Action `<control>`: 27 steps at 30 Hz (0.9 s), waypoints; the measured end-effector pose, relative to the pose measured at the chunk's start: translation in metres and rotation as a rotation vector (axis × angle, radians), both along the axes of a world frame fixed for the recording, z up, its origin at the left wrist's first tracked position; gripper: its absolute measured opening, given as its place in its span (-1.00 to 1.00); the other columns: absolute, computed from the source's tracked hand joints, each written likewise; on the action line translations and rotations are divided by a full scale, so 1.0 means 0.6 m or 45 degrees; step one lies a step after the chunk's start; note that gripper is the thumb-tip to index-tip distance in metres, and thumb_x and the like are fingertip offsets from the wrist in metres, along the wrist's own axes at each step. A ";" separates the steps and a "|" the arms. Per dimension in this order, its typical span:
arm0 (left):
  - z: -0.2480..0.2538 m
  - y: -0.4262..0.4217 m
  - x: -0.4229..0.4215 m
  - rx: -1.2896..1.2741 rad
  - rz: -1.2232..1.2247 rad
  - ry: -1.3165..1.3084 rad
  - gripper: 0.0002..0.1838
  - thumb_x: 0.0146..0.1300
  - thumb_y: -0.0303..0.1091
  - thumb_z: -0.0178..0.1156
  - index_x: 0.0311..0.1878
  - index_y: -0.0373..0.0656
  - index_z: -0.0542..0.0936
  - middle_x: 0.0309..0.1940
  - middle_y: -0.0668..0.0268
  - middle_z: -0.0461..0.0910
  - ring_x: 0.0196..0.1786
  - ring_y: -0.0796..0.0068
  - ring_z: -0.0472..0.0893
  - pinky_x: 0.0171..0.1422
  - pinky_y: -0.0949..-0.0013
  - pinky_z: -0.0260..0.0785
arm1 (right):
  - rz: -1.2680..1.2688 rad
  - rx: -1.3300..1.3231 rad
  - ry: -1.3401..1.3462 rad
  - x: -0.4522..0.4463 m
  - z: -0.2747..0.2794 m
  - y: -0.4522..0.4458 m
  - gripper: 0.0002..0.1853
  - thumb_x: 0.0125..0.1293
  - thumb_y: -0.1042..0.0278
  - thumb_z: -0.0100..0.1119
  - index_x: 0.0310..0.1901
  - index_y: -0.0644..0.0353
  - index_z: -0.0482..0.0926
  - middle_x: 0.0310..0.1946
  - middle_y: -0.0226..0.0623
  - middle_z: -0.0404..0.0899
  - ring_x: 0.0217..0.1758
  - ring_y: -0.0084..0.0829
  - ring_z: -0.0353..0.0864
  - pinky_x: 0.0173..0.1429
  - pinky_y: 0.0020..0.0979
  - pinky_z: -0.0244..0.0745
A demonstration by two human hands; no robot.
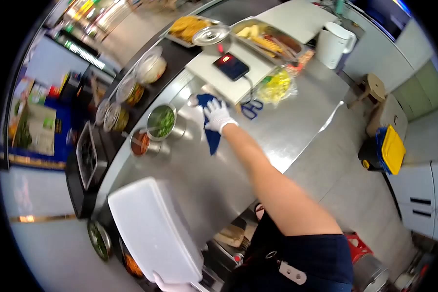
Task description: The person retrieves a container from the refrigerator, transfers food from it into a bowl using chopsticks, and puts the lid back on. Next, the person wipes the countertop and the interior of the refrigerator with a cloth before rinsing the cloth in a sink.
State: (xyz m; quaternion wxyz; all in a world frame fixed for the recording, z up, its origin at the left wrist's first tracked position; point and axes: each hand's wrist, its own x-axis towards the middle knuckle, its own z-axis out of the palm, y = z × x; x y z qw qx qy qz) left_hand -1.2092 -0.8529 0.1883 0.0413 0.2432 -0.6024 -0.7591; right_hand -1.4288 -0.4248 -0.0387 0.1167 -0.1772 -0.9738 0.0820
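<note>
My right hand [218, 115], in a white glove, lies on a dark blue cloth [212, 141] on the steel counter, its fingers spread over the fabric. Low in the view, my left hand [173, 285], also gloved and mostly hidden, grips the edge of a white plastic box [153, 226], which is tilted over the counter's near side. Left of the cloth stand a metal pot of chopped greens [161, 121] and a smaller metal cup of red sauce [140, 143]. Blue-handled scissors [251, 109] lie right of my right hand.
Beyond the cloth, a digital scale [231, 66] sits on a white board [209, 75]. Near it are a lidded pot [212, 37], a food tray [267, 41], a bag of yellow food [277, 86] and a white kettle [333, 45]. Lidded tubs [130, 91] line the dark ledge.
</note>
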 end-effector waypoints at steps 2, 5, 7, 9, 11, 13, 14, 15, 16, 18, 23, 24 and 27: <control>-0.036 -0.058 0.005 -0.791 -0.308 0.276 -0.37 0.32 0.00 -0.01 0.28 -0.32 0.30 0.20 0.03 0.38 0.20 0.09 0.41 0.27 0.10 0.28 | 0.020 -0.107 -0.079 -0.005 0.000 0.020 -0.15 -0.02 -0.13 0.33 0.29 0.12 0.31 0.33 -0.06 0.19 0.43 -0.09 0.11 0.44 -0.09 -0.02; -0.056 -0.088 -0.020 -1.717 -0.568 0.710 -0.42 0.30 -0.07 0.08 0.23 -0.33 0.35 0.15 -0.02 0.45 0.15 0.03 0.45 0.23 0.06 0.33 | 0.010 -0.085 0.043 -0.002 -0.021 0.022 -0.46 0.04 0.11 0.30 0.06 0.15 0.51 0.10 -0.14 0.40 0.23 -0.16 0.32 0.26 -0.17 0.24; -0.064 -0.085 -0.025 -1.789 -0.543 0.767 -0.41 0.27 -0.12 0.17 0.21 -0.37 0.36 0.12 -0.08 0.47 0.11 0.00 0.49 0.17 0.06 0.37 | 0.053 -0.040 0.006 0.029 -0.026 0.016 -0.71 0.06 0.30 0.21 -0.14 0.15 0.57 -0.10 -0.22 0.47 0.06 -0.22 0.40 0.07 -0.27 0.38; -0.045 -0.038 -0.031 -1.200 -0.420 0.534 -0.36 0.27 -0.04 0.09 0.26 -0.34 0.31 0.17 -0.03 0.41 0.16 0.02 0.43 0.23 0.04 0.30 | 0.125 0.013 0.161 0.109 -0.047 -0.003 -0.81 0.03 0.43 0.12 -0.26 0.14 0.55 -0.22 -0.26 0.46 -0.02 -0.25 0.43 -0.03 -0.31 0.44; -0.032 -0.007 -0.029 -0.614 -0.302 0.279 -0.30 0.27 0.04 0.01 0.31 -0.31 0.26 0.22 0.01 0.35 0.22 0.04 0.37 0.29 0.02 0.22 | 0.216 -0.089 0.183 0.225 -0.044 -0.022 -0.80 0.00 0.43 0.15 -0.27 0.16 0.52 -0.23 -0.26 0.43 -0.03 -0.25 0.42 -0.18 -0.32 0.52; -0.027 0.005 -0.026 -0.035 -0.187 0.011 -0.24 0.28 0.12 -0.06 0.36 -0.29 0.20 0.27 0.06 0.29 0.27 0.06 0.32 0.35 0.01 0.15 | 0.249 -0.147 0.228 0.350 -0.019 -0.025 -0.88 0.13 0.32 0.13 -0.33 0.13 0.54 -0.31 -0.26 0.47 -0.15 -0.29 0.49 -0.18 -0.31 0.51; -0.032 -0.004 -0.031 -0.036 -0.213 0.011 -0.25 0.28 0.11 -0.06 0.36 -0.28 0.20 0.27 0.06 0.29 0.28 0.06 0.32 0.35 0.00 0.16 | 0.210 -0.173 0.181 0.400 -0.018 -0.021 -0.89 0.12 0.33 0.14 -0.33 0.12 0.54 -0.32 -0.26 0.46 -0.15 -0.28 0.49 -0.21 -0.31 0.52; -0.041 -0.020 -0.040 -0.037 -0.236 0.010 -0.25 0.28 0.10 -0.05 0.36 -0.28 0.20 0.27 0.06 0.28 0.28 0.05 0.32 0.34 -0.01 0.16 | 0.134 -0.155 0.027 0.435 -0.024 -0.016 -0.90 0.13 0.33 0.10 -0.34 0.12 0.53 -0.34 -0.27 0.45 -0.14 -0.29 0.48 -0.12 -0.28 0.48; -0.045 -0.026 -0.044 -0.042 -0.263 0.013 -0.26 0.28 0.09 -0.05 0.36 -0.28 0.20 0.28 0.06 0.28 0.28 0.05 0.31 0.34 -0.02 0.17 | 0.084 -0.060 -0.011 0.461 -0.014 -0.004 -0.90 0.13 0.32 0.08 -0.35 0.11 0.53 -0.35 -0.27 0.45 -0.13 -0.29 0.47 -0.03 -0.26 0.44; -0.002 0.033 -0.012 -0.625 -0.523 0.359 -0.40 0.38 -0.07 -0.08 0.33 -0.30 0.25 0.24 -0.02 0.34 0.19 0.06 0.39 0.26 0.07 0.27 | -0.046 0.077 0.013 0.494 -0.001 0.039 -0.89 0.14 0.32 0.03 -0.36 0.11 0.53 -0.35 -0.27 0.44 -0.10 -0.29 0.46 0.12 -0.21 0.33; 0.013 0.101 0.001 -0.933 -0.640 0.645 -0.43 0.40 -0.09 -0.09 0.32 -0.32 0.26 0.23 -0.02 0.36 0.17 0.08 0.41 0.25 0.12 0.30 | -0.303 0.332 0.223 0.542 -0.026 0.194 -0.81 0.18 0.39 -0.03 -0.21 0.22 0.52 0.04 -0.06 0.45 0.27 -0.13 0.32 0.41 -0.07 0.10; 0.006 0.112 -0.004 -0.788 -0.634 0.576 -0.42 0.39 -0.08 -0.09 0.32 -0.32 0.26 0.23 -0.01 0.36 0.18 0.09 0.41 0.25 0.12 0.29 | -0.370 0.245 0.268 0.544 -0.041 0.222 -0.79 0.17 0.41 -0.02 -0.17 0.23 0.51 0.11 -0.05 0.40 0.31 -0.12 0.28 0.42 -0.08 0.09; -0.008 0.165 -0.013 -0.307 -0.584 0.321 -0.38 0.37 -0.03 -0.09 0.32 -0.32 0.25 0.24 0.01 0.34 0.20 0.10 0.39 0.27 0.12 0.27 | -0.432 0.093 0.342 0.555 -0.068 0.275 -0.73 0.11 0.46 0.03 -0.11 0.22 0.50 0.10 -0.11 0.41 0.21 -0.15 0.35 0.28 -0.14 0.25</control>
